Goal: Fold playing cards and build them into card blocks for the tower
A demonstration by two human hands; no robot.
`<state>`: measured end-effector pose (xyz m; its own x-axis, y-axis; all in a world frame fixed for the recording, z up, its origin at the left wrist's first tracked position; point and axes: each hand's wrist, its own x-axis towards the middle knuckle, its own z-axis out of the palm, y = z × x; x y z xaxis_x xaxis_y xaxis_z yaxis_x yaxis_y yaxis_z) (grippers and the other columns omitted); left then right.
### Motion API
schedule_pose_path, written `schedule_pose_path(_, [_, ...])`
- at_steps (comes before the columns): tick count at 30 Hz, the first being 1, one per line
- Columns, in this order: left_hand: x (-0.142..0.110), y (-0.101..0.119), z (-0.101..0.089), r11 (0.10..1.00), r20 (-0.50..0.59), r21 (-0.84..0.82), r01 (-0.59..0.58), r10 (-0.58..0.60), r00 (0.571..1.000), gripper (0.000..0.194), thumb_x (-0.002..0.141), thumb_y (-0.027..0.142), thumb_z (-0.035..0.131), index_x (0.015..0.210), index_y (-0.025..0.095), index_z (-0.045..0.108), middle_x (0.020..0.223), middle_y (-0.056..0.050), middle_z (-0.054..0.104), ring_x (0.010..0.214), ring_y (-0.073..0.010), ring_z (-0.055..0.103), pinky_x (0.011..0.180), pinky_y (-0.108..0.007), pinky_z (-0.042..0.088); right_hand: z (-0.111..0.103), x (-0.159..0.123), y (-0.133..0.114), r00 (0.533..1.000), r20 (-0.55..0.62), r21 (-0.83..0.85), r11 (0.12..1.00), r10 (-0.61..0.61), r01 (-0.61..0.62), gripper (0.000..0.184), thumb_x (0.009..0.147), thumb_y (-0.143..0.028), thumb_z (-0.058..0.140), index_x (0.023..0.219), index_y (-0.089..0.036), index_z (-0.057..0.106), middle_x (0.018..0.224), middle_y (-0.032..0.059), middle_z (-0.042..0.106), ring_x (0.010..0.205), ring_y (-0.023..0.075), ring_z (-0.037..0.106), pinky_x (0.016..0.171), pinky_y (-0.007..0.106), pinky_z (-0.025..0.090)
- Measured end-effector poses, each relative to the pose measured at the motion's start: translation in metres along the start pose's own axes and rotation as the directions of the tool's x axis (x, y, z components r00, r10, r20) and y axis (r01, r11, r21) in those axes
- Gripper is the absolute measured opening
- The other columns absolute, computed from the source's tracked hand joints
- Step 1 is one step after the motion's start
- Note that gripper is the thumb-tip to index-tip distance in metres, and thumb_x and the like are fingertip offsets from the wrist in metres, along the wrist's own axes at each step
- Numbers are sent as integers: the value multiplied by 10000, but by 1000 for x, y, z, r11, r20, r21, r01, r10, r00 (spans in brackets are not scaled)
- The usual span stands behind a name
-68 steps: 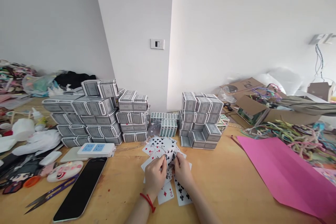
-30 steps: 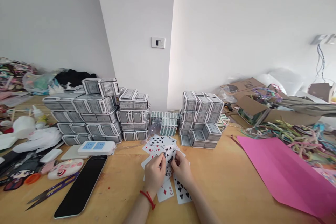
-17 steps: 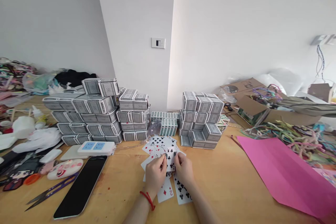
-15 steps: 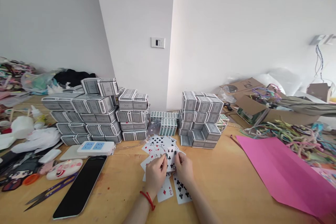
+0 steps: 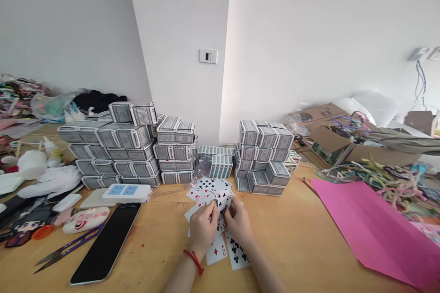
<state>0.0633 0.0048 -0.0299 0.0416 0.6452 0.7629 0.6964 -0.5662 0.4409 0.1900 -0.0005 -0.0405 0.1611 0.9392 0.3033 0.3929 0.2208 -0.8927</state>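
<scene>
Between my hands is a playing card with club marks [image 5: 222, 200], raised and tilted above a loose spread of face-up playing cards [image 5: 211, 185]. My left hand [image 5: 203, 224], with a red cord bracelet [image 5: 194, 262] at the wrist, pinches the card's left side. On its right side, my right hand [image 5: 238, 222] has thumb and fingers closed on the card's edge. A two of diamonds [image 5: 216, 252] and a clubs card [image 5: 237, 252] lie on the table below my hands. My fingers and the raised card hide the middle of the spread.
Blocks of bundled grey-backed cards stand in a left stack [image 5: 132, 151] and a right stack [image 5: 264, 155], with green-edged packs [image 5: 221, 165] between. Leftward lie a black phone [image 5: 108, 242], purple-handled thread snips [image 5: 68, 248] and a power strip [image 5: 127, 192]. Pink paper [image 5: 374, 229] lies right.
The card with clubs was flat towards me about half a second ago and is now turned and bent between my fingers. My right hand has shifted slightly left and changed its pinch.
</scene>
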Motion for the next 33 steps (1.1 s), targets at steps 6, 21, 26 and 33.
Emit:
schedule_pose_path(6, [-1, 0, -1, 1000, 68, -6, 27, -26, 997, 294, 881, 264, 401, 838, 157, 671, 540, -23, 629, 494, -122, 588, 479, -204, 417, -2, 0, -2, 996, -70, -63, 996, 56, -60, 268, 804, -374, 417, 602, -199, 443, 491, -44, 438, 451, 111, 402, 451, 212, 311])
schedule_pose_path(21, [1, 2, -3, 968, 212, -98, 229, -205, 956, 323, 875, 330, 376, 938, 164, 647, 744, -78, 700, 637, -168, 635, 575, -245, 464, -8, 1, -8, 996, -49, 7, 997, 73, -72, 283, 803, -454, 455, 693, -196, 494, 542, -37, 473, 500, 127, 422, 497, 229, 341])
schedule_pose_path(26, [4, 5, -6, 954, 280, -104, 280, -242, 929, 307, 870, 336, 363, 735, 186, 595, 565, -19, 622, 500, -143, 565, 481, -230, 386, -8, -1, -11, 999, 14, 131, 991, 34, -36, 266, 777, -450, 517, 761, -186, 545, 649, -6, 565, 597, 144, 483, 552, 235, 383])
schedule_pose_path(33, [5, 5, -5, 947, 286, -42, 318, -294, 912, 337, 852, 315, 354, 531, 214, 342, 432, 36, 427, 406, -114, 419, 429, -232, 253, -5, 0, -7, 994, 78, 224, 970, 78, -93, 291, 776, -469, 516, 714, -186, 534, 624, -23, 513, 569, 132, 446, 541, 235, 384])
